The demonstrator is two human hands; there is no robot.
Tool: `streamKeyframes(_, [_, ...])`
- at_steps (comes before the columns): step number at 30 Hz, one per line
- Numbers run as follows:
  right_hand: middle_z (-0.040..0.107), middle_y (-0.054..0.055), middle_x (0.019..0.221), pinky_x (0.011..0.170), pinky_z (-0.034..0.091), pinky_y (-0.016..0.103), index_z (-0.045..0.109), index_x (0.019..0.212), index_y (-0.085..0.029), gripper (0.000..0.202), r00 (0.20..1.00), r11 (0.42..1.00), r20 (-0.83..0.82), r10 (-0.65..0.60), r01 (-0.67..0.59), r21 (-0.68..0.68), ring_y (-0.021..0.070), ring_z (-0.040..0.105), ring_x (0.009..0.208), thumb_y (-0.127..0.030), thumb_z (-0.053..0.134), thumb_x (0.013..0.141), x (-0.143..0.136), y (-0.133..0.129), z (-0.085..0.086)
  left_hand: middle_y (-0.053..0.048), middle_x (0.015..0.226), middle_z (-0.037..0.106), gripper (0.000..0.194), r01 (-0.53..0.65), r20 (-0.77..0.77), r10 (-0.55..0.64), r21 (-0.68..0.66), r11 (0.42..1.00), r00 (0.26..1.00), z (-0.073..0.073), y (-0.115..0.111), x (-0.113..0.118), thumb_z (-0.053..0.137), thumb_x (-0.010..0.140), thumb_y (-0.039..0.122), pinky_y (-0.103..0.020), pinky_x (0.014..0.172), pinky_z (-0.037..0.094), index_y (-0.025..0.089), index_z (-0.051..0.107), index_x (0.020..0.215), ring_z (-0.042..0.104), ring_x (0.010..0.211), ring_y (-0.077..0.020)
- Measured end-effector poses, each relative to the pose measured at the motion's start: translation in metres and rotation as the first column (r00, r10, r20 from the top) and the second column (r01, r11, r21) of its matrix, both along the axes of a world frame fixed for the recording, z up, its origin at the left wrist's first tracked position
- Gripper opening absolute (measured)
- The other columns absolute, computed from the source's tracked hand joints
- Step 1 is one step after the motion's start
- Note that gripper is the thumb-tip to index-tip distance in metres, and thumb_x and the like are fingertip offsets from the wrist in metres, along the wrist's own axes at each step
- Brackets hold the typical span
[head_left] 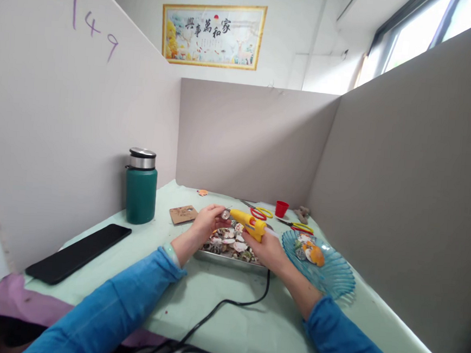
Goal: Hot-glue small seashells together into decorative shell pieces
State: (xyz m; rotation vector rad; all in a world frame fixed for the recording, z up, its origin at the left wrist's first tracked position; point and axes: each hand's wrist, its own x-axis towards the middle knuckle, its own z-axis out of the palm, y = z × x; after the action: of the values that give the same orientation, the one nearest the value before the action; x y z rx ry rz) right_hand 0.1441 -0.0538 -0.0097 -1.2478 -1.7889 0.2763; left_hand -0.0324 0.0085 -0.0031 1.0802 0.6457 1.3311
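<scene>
My right hand point(268, 248) is wrapped round the grip of a yellow hot glue gun point(248, 224), its nozzle pointing left. A white glue stick juts from the gun's back, and a black cord point(225, 302) runs down from it toward me. Pinched in the fingertips of my left hand point(207, 223) is a small pale shell point(226, 214), right at the nozzle. Whether nozzle and shell touch I cannot tell. Below both hands sits a metal tray point(229, 261) heaped with shells point(230, 243), partly covered by my hands.
A blue glass plate point(339, 277) holding shells lies at right. Two pairs of scissors point(262, 212) point(297, 225) and a red cup point(281, 208) stand behind. On the left are a brown card point(183, 214), a green bottle point(140, 193) and a black phone point(80, 252). Grey partitions point(254, 140) enclose the table.
</scene>
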Motion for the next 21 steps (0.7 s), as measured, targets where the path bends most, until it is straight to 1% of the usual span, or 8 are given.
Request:
streamKeyframes(5, [0.063,0.003,0.068,0.055,0.041,0.024,0.063,0.08,-0.013,0.03,0.999,0.999,-0.037,-0.034,0.034,-0.005,0.0157,0.056,0.062,-0.041,0.052,0.074,0.0003,0.0014,-0.0007,-0.003,0.064,0.06,0.012,0.011,0.034,-0.011,-0.004,1.0,0.999,0.0005,-0.0012,0.0001,0.061,0.073,0.02,-0.03,0.06,0.053,0.012,0.053,0.076,0.062,0.055,-0.0144])
streamKeyframes(11, [0.061,0.002,0.067,0.053,0.04,0.023,0.063,0.08,-0.014,0.029,1.0,1.0,0.0,-0.022,0.022,0.021,0.0141,0.054,0.058,-0.041,0.051,0.075,0.0,0.0021,-0.0014,-0.002,0.061,0.058,0.01,0.005,-0.018,-0.005,-0.017,1.0,1.0,0.004,-0.0065,0.001,0.058,0.075,0.02,-0.028,0.057,0.052,0.013,0.052,0.072,0.062,0.052,-0.0143])
streamKeyframes(18, [0.059,0.001,0.064,0.053,0.04,0.023,0.062,0.077,-0.014,0.028,0.999,0.999,0.035,0.0,-0.002,0.04,0.014,0.053,0.058,-0.04,0.05,0.076,0.001,0.0041,-0.0044,-0.005,0.064,0.061,0.012,0.013,-0.017,-0.013,-0.003,1.0,1.0,0.0014,-0.0036,0.0003,0.06,0.074,0.022,-0.031,0.059,0.053,0.012,0.054,0.076,0.062,0.053,-0.0154])
streamKeyframes(21, [0.06,0.002,0.065,0.053,0.04,0.023,0.062,0.078,-0.014,0.028,1.0,0.998,0.027,-0.009,0.007,0.058,0.0143,0.054,0.059,-0.039,0.05,0.076,0.0012,0.0042,-0.0042,-0.005,0.064,0.061,0.014,0.03,0.001,-0.03,-0.001,1.0,1.0,-0.0001,-0.0018,-0.0001,0.061,0.074,0.023,-0.031,0.06,0.053,0.011,0.055,0.077,0.062,0.054,-0.0151])
